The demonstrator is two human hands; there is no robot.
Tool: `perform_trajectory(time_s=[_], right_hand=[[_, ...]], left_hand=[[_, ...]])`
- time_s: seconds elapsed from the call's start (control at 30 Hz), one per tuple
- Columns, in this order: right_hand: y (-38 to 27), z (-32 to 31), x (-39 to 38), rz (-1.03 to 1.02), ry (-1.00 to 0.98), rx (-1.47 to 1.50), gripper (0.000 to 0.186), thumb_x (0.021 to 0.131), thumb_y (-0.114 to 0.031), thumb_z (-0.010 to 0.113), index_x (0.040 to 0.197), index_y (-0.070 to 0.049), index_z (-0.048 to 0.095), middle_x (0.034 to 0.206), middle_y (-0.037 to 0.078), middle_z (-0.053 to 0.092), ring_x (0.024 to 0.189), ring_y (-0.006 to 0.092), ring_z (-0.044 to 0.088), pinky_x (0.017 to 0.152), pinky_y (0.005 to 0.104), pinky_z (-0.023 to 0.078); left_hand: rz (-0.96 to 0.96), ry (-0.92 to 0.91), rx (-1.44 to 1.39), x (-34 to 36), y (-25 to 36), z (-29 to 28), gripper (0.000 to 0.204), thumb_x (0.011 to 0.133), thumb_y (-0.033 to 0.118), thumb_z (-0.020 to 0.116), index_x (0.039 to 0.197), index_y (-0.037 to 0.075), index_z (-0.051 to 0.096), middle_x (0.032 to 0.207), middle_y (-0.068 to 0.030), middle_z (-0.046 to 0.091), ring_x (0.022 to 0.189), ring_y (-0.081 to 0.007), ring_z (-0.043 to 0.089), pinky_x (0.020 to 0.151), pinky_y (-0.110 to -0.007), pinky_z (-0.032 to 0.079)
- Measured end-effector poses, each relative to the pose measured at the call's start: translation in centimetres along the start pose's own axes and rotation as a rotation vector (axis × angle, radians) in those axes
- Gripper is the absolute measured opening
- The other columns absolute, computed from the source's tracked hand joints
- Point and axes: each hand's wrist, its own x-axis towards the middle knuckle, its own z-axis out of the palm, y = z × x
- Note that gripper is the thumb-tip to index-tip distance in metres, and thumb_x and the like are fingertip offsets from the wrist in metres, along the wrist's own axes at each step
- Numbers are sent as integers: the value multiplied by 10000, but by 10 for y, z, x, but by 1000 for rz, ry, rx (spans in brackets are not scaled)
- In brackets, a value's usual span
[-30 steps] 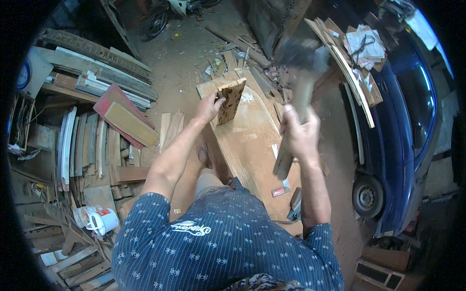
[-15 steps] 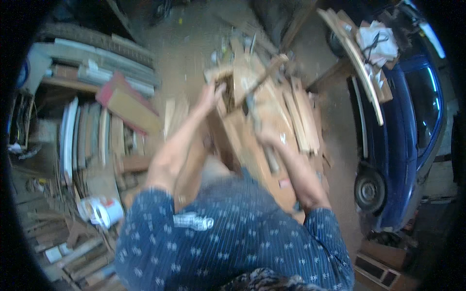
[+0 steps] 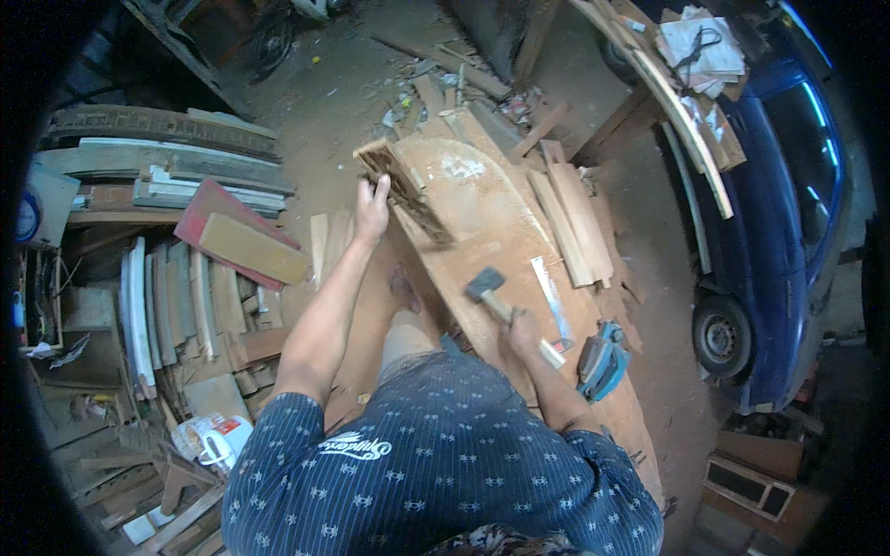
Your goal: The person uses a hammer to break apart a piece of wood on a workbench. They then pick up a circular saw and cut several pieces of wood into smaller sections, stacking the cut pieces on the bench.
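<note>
From where I stand, the person is bent over a long wooden board [image 3: 505, 218] dusted with sawdust, both hands busy. The left hand [image 3: 373, 213] is closed on a rough, dark-mottled wooden block [image 3: 400, 185], thumb and finger at its near edge; the block stands tilted at the board's left side, its lower end by the sawdust. The right hand [image 3: 526, 334] is wrapped around the handle of a hammer [image 3: 486, 281] — fist well down the shaft, dark head pointing up and to the left, well apart from the block. Whether the hammer touches the board, I cannot tell. Just beyond that fist lies a handsaw [image 3: 551, 295], its pale blade stretching away from the person, and near it sits a blue power tool [image 3: 604, 363]. Pale wooden strips [image 3: 563, 227] lie along the right side of the board. Over to the left, a yellowish plank [image 3: 253, 248] rests on a red panel [image 3: 215, 196], with stacked timber around them and a white bucket [image 3: 227, 439] nearer the person; a blue car [image 3: 771, 176] stands on the right.
</note>
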Motion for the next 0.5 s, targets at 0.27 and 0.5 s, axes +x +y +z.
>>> perform_trajectory(time_s=[0.27, 0.5], right_hand=[[-111, -155, 43, 40, -298, 1412, 579, 996, -427, 631, 1345, 33, 586, 1184, 191, 679, 1063, 282, 650, 949, 431, 501], [-148, -229, 10, -157, -574, 1437, 645, 1001, -324, 651, 1490, 23, 414, 1124, 158, 687, 764, 163, 646, 656, 289, 515]], left_hand=[[-309, -147, -758, 35, 70, 17, 415, 1105, 347, 381, 1399, 64, 457, 1127, -89, 607, 1062, -260, 615, 941, -473, 534], [-435, -13, -737, 40, 106, 55, 409, 1091, 452, 423, 1240, 81, 508, 1091, -101, 587, 935, -245, 632, 819, -461, 583]])
